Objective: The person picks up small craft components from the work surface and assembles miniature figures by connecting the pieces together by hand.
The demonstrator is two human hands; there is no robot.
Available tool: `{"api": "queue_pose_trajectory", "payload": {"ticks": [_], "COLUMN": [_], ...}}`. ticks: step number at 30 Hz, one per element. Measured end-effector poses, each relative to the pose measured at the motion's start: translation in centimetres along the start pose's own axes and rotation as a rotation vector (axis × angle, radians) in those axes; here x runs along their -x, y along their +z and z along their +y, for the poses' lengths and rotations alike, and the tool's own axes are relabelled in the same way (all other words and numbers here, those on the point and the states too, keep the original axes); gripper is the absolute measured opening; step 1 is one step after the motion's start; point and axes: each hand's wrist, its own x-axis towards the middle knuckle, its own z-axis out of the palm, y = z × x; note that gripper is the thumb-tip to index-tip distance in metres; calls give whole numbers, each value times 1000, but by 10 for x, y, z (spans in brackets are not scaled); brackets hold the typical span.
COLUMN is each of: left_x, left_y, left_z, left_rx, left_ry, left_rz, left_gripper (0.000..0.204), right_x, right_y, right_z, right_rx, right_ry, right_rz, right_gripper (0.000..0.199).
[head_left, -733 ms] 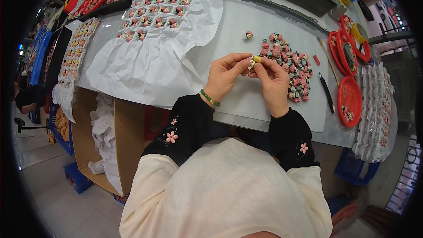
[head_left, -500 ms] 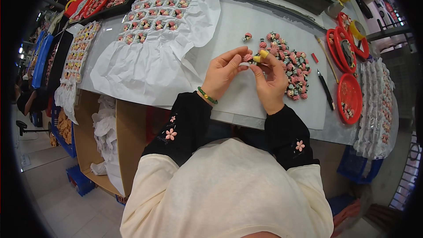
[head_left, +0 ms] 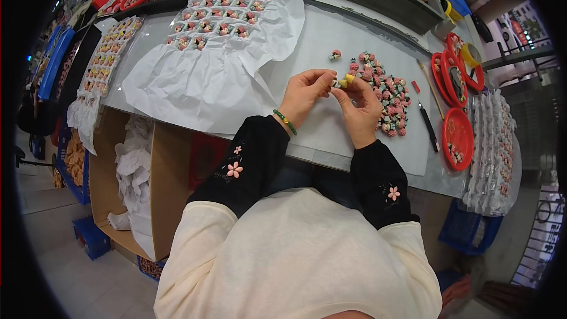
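Above the work table, my left hand (head_left: 302, 95) and my right hand (head_left: 361, 113) meet with thumbs and fingertips pinched on one small figurine (head_left: 336, 83). Most of it is hidden by the fingers; a pale and dark bit shows. Yellow finger covers (head_left: 349, 79) sit on fingertips of my right hand. Just beyond that hand lies a heap of small figurines (head_left: 391, 95) with pink, knobbly tops and green and cream parts. A single figurine (head_left: 335, 54) lies apart, past my fingertips.
A celled tray (head_left: 221, 12) of figurines on crumpled white paper (head_left: 189, 88) lies left. A black craft knife (head_left: 428, 127), a thin stick (head_left: 431, 90), a red cap (head_left: 416, 87) and red dishes (head_left: 459, 133) are right. An open carton (head_left: 168, 189) stands below the table's left edge.
My fingertips have closed in around the figurine, so its pink top and a white piece no longer show. The whole view has shifted slightly.
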Motion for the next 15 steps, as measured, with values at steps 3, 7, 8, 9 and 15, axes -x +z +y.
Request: {"api": "queue_pose_trajectory", "payload": {"ticks": [3,7,8,9,15], "left_x": [-1,-2,-2,-2,-2], "left_y": [-3,1,3,6,0], "left_z": [-2,-3,-2,0,1], "left_rx": [-32,78,82,109,250], "left_ry": [14,22,22,6,-45], "left_rz": [-2,-28,-31,-20,62], "left_gripper": [28,27,27,27,29], "right_x": [1,0,-2,-4,-13], "right_y": [2,4,3,1,0], "right_z": [3,3,3,3,0], "right_rx": [-96,-195,-191,-81,141], "right_ry": [28,37,37,-42,-81], "right_rz": [-11,51,51,43,1], "right_gripper": [33,27,27,25,23]}}
